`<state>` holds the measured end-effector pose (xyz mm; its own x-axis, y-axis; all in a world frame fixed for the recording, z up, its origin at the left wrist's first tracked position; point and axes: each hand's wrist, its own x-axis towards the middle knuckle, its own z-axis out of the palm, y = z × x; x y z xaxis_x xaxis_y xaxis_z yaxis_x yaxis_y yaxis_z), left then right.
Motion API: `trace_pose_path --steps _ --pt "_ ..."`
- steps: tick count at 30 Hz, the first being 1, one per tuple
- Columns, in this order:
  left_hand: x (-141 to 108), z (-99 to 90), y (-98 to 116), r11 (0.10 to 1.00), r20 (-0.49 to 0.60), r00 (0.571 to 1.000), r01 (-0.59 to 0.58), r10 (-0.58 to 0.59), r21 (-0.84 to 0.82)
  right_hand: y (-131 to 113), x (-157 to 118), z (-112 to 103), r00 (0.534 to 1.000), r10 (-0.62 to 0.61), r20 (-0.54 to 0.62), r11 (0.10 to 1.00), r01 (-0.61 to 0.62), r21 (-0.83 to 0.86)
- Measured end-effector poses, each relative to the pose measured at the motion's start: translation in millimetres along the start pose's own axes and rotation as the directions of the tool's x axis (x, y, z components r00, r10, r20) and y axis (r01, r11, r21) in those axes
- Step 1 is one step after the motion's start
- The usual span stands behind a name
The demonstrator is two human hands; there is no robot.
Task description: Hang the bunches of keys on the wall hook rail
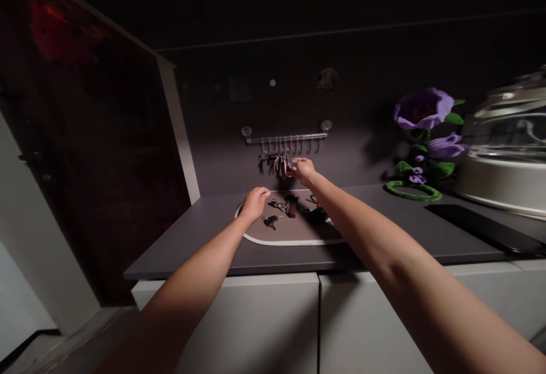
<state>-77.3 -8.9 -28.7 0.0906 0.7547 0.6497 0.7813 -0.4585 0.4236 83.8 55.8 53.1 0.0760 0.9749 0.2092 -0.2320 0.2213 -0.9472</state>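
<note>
My right hand (303,170) is raised to the hook rail (286,137) on the back wall. Its fingers pinch at a pink key loop (287,167), which hangs beside several bunches of keys (275,161) on the hooks. Lower down, my left hand (255,202) hovers at the left rim of a white-edged tray (294,242). Its fingers are curled together, and whatever may be in them is hidden. On the tray lie a black key (270,221), a metal key bunch (278,206) and a brown key holder (292,206). My right forearm partly covers the tray's right side.
A purple artificial flower (424,109) with a green ring base stands on the dark counter (183,237) at right. Behind a flat black object (482,229) is a large white-based appliance (503,175) with a clear top. White cabinet fronts (256,317) are below; a dark door (98,152) is left.
</note>
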Motion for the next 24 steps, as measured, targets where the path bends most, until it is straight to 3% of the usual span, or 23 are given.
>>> trace_pose_path --steps 4,15,20,24 --pt "0.6 0.0 -0.5 1.0 0.011 1.0 0.003 -0.003 -0.002 -0.1 -12.5 -1.1 0.999 0.024 -0.047 0.999 -0.026 -0.033" --pt "1.8 4.3 -10.3 0.999 0.048 0.999 -0.005 0.003 0.05 31.5 -45.8 -7.5 0.98 -0.052 0.195 0.957 0.104 -0.272" --pt "1.6 6.3 -13.5 0.998 0.077 0.997 -0.007 0.002 0.067 52.3 -39.8 -12.7 0.93 -0.203 0.306 0.779 0.342 -0.525" --pt "1.6 6.8 -13.4 0.997 0.101 0.995 -0.015 0.008 0.073 55.3 -41.1 -15.3 0.886 -0.21 0.413 0.591 0.452 -0.668"
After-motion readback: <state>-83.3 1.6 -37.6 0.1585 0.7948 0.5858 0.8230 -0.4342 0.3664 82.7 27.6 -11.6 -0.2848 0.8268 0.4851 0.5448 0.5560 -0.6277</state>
